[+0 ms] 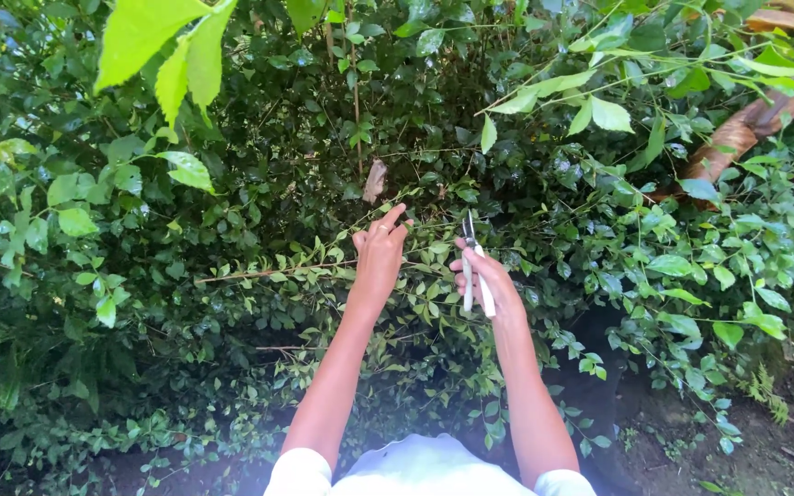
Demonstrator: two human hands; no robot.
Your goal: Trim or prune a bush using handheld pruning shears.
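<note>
Both my arms reach forward into a dense green hedge (259,165). My left hand (379,253) grips a thin leafy branch (277,272) that runs sideways to the left out of the foliage. Just to its right, my right hand (487,280) is closed around the white handles of small pruning shears (472,266). Their dark blades point up, close to the branch near my left fingers. I cannot tell whether the blades touch the stem.
Glossy dark leaves fill the view, with brighter green leaves hanging at the top left (172,55) and top right. Dry brown leaves (737,138) lie at the upper right. Bare dark soil (746,441) shows at the lower right.
</note>
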